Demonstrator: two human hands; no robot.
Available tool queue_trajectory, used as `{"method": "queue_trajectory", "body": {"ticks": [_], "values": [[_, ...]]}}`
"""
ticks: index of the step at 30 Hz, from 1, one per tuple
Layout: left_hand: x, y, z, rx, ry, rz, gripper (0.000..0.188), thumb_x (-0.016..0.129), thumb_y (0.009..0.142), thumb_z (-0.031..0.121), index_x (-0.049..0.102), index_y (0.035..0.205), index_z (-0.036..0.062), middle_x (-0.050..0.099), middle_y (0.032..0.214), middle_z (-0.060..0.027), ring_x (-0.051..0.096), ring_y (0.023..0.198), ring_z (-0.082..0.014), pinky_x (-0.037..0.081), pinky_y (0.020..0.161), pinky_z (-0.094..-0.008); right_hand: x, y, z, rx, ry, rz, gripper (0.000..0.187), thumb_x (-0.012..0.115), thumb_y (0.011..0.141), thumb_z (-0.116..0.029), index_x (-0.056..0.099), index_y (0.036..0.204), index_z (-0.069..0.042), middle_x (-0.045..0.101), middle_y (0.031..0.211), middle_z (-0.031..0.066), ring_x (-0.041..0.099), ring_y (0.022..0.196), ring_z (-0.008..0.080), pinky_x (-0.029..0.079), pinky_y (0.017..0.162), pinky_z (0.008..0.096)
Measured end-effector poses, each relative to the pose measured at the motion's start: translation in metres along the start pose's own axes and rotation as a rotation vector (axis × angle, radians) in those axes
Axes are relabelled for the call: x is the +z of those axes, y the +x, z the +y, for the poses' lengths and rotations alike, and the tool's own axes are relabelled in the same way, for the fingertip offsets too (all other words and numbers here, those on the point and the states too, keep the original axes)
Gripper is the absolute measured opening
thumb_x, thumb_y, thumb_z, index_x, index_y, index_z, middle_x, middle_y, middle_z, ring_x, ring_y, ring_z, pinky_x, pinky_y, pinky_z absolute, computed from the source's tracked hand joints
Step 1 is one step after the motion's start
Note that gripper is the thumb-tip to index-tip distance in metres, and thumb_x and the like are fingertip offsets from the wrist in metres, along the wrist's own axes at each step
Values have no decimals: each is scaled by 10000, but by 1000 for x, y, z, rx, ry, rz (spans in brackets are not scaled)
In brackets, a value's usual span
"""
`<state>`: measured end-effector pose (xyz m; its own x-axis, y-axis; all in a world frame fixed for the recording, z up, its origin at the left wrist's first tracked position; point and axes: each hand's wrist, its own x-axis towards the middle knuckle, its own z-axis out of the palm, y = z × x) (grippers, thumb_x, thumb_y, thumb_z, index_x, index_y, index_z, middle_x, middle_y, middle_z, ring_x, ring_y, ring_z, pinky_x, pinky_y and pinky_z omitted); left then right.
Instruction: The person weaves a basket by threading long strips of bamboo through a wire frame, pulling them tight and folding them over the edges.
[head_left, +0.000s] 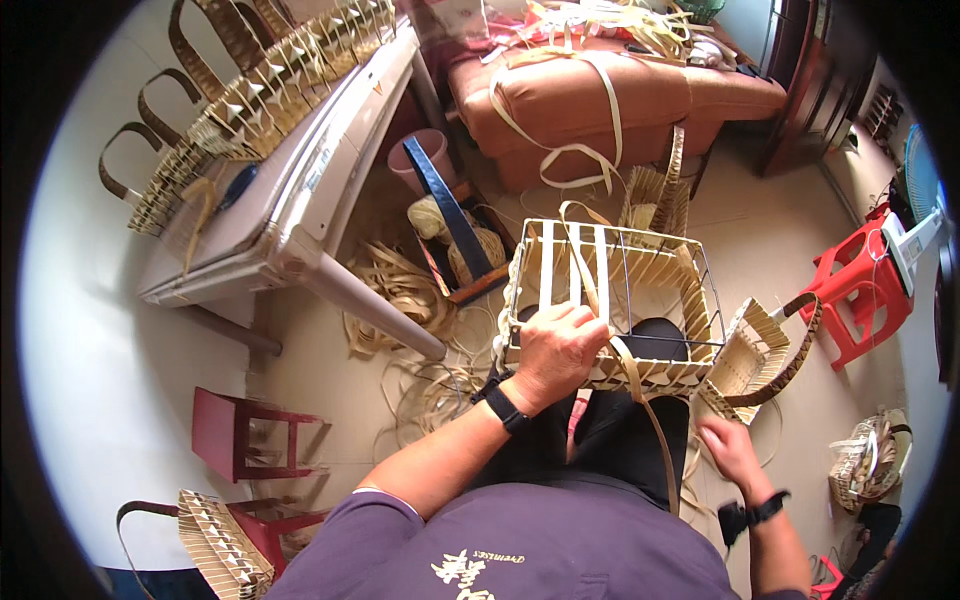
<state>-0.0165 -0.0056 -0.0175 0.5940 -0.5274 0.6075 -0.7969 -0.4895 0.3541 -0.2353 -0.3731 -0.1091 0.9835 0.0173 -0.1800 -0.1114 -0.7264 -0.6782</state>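
On my lap rests a rectangular woven basket [655, 376] with a dark wire frame across its upper face. Three pale flat strips [547, 265] run side by side over the left part of that frame. My left hand [560, 350] is closed at the near edge, gripping a tan weaving strip [628, 362] that loops above the frame and hangs down toward my leg. My right hand [731, 452] is down at the right, apart from the basket, its fingers curled; what they hold, if anything, is hidden. Beside it lies a small basket [752, 355] with a brown handle.
At the left, a table [330, 170] carries several handled baskets [290, 75]. Loose strips [395, 295] pile on the floor by a wooden carrier [480, 285] and a pink bin [418, 160]. Ahead is a brown sofa [640, 100]; a red stool [855, 285] stands right.
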Motion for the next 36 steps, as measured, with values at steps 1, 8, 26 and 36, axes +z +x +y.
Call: {"method": "queue_trajectory", "body": {"ticks": [1,8,26,36], "values": [[4,6,3,2,-29,12,84,785,952,225,755,923,153,705,868,-30,704,869,-290,552,747,-432,-1,33,-42,11,183,-19,299,681,1085,-219,779,1253,9,819,1134,195,788,1049,352,604,944,412],[-2,4,0,-22,-28,2,74,793,925,190,737,908,144,703,887,-38,705,885,-293,551,751,-435,35,122,-131,-104,816,-376,235,695,1133,-197,815,1213,-13,756,1028,-31,674,919,83,559,890,282],[2,1,1,-37,-40,-15,109,792,918,222,721,879,148,677,873,-42,688,864,-290,539,747,-434,29,124,-167,247,1418,-501,459,471,1221,-355,686,1385,15,817,1057,177,793,896,234,643,809,335],[-7,5,5,-22,-18,-41,81,791,937,196,740,909,140,683,877,-39,695,873,-292,550,760,-434,3,68,-101,97,677,-410,414,609,1167,-367,787,1045,-14,696,749,23,563,603,78,434,564,262]]}}
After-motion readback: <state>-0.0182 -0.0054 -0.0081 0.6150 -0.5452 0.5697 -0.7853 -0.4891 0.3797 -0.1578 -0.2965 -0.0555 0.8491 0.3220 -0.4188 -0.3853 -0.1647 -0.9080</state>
